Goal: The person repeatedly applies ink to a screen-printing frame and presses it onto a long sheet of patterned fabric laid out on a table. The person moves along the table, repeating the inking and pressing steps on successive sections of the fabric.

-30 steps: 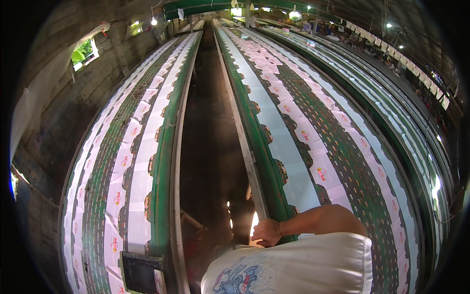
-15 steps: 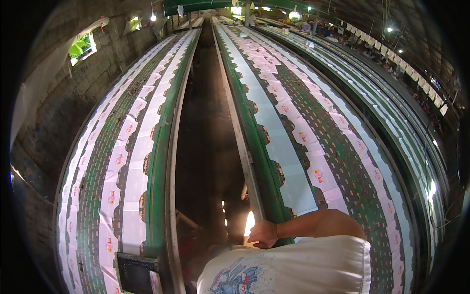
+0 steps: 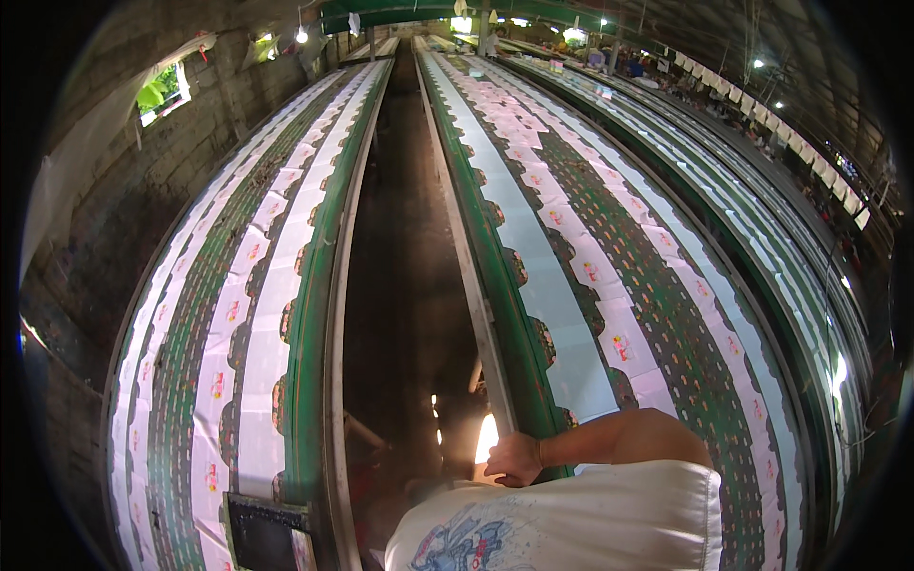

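My right hand is closed with curled fingers on the pale rail along the inner edge of the right-hand green table; its fingertips are partly hidden. My forearm crosses above a white printed shirt at the lower edge. Beside that rail lie strips of pale blue cut pieces and pink pieces with small colourful prints. A black framed rectangular screen rests at the near end of the left table, left of the shirt. My left hand is not visible.
A dark aisle separates the long tables. A block wall with a window runs along the left. More long tables stretch rightward, beneath hanging pale pieces. A distant person stands near the back, among hanging bulbs and posts.
The view has shifted slightly, so the tables and my right hand sit a little further left in the picture. My right hand keeps its hold at the rail.
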`<action>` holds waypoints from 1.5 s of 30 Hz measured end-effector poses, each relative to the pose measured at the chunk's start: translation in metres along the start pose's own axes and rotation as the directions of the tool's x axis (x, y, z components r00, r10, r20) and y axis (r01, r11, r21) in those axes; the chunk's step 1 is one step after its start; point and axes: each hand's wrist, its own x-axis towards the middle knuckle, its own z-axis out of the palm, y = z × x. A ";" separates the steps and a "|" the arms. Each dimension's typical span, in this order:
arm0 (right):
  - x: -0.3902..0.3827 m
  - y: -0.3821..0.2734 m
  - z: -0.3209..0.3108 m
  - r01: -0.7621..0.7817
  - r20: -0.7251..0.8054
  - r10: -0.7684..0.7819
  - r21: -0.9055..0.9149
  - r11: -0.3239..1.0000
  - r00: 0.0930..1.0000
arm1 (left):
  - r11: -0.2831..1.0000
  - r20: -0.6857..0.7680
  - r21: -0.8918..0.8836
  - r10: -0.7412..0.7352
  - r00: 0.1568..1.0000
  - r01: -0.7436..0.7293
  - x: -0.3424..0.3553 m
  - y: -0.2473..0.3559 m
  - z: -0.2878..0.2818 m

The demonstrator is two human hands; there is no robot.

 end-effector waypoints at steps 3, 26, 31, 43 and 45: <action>-0.003 0.002 0.004 -0.001 -0.023 0.001 -0.010 1.000 1.000 | 0.992 0.062 -0.090 -0.077 0.995 0.083 0.003 0.009 0.002; -0.001 -0.002 -0.003 -0.008 0.027 0.008 -0.026 1.000 1.000 | 0.958 -0.047 -0.244 -0.165 0.985 0.149 -0.028 0.061 -0.019; -0.003 -0.001 -0.002 -0.012 0.023 0.013 -0.023 1.000 1.000 | 0.939 -0.065 -0.328 -0.130 0.989 0.102 -0.028 0.057 -0.013; -0.002 -0.007 -0.005 -0.045 0.058 0.047 -0.034 0.998 0.997 | 0.982 0.017 -0.158 -0.102 0.995 0.104 -0.030 0.061 -0.035; 0.002 -0.002 -0.004 -0.021 0.042 0.021 0.009 1.000 0.999 | 0.991 -0.144 -0.130 -0.007 0.989 -0.012 -0.016 0.013 -0.004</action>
